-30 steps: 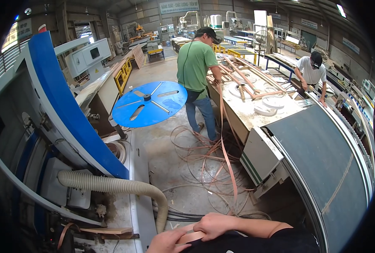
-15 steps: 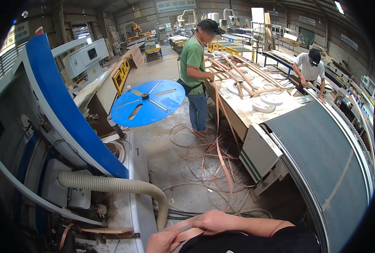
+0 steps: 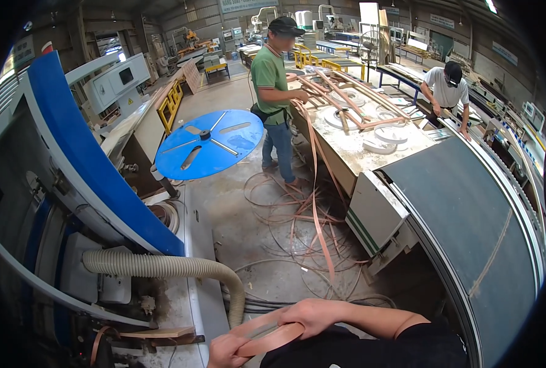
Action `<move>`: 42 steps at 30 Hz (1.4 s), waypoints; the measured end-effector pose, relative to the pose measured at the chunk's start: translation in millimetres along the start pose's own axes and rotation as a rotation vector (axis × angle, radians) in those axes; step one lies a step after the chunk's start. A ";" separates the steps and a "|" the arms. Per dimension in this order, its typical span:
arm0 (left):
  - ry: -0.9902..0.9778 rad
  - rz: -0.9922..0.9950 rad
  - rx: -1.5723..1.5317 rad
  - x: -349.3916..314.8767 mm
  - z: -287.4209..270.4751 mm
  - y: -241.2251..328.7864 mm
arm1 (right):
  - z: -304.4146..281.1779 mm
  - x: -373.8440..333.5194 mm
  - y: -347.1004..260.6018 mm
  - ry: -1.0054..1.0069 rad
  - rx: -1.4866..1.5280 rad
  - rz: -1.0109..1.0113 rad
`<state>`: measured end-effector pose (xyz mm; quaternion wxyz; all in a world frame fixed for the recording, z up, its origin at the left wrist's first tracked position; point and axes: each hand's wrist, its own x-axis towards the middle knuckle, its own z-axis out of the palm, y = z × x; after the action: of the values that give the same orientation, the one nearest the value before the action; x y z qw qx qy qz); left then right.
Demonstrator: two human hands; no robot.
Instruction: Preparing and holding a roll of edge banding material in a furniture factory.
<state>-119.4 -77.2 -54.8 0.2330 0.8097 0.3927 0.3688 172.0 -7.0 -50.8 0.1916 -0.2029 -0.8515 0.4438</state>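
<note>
At the lower edge, my left hand [image 3: 225, 351] and my right hand [image 3: 311, 317] both grip a loop of brownish-pink edge-banding strip [image 3: 271, 341]. My left hand is closed on the loop's lower left end, partly cut off by the picture's edge. The right hand's fingers curl round the upper right end. A long edge-banding length [image 3: 317, 214] hangs from the table ahead to a loose tangle of the same strip [image 3: 294, 208] on the floor.
A person in a green shirt [image 3: 271, 73] stands at a wooden table [image 3: 340, 159] bearing frames and coils. Another person [image 3: 448, 86] leans at the far right. Nearby are a blue round disc [image 3: 224, 153], a ribbed hose [image 3: 162, 265], cables [image 3: 267, 305] and a dark conveyor belt [image 3: 463, 202].
The strip's loop between my hands has opened wider, and my right hand has risen slightly. The green-shirted person has turned a little, with feet shifted. The whole view has moved slightly.
</note>
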 end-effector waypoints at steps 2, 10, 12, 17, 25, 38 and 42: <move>-0.036 -0.014 -0.005 -6.4 1.6 -14.5 | 0.5 2.0 -5.0 0.038 -0.079 -0.013; -0.299 -0.192 0.092 45.0 12.2 42.5 | 5.6 12.9 -15.7 -0.057 -0.257 0.129; -0.322 -0.244 0.136 37.6 17.8 34.2 | 0.6 13.1 -19.2 -0.073 -0.253 0.132; -0.295 -0.173 0.029 42.2 1.1 33.0 | -4.3 1.6 2.6 -0.033 -0.106 -0.008; -0.302 -0.187 0.007 32.7 -15.1 -1.8 | 5.1 -1.1 13.1 0.017 -0.140 0.007; -0.308 -0.161 0.110 55.7 -7.4 35.6 | -11.6 3.0 -0.3 0.069 -0.138 -0.026; -0.348 -0.174 0.081 35.6 -25.6 10.4 | -11.1 -4.6 17.3 -0.050 -0.139 -0.013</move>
<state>-119.7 -52.3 -17.2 0.2954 0.8330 0.4294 0.1858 184.5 7.3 -60.0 0.1586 -0.1991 -0.8860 0.3875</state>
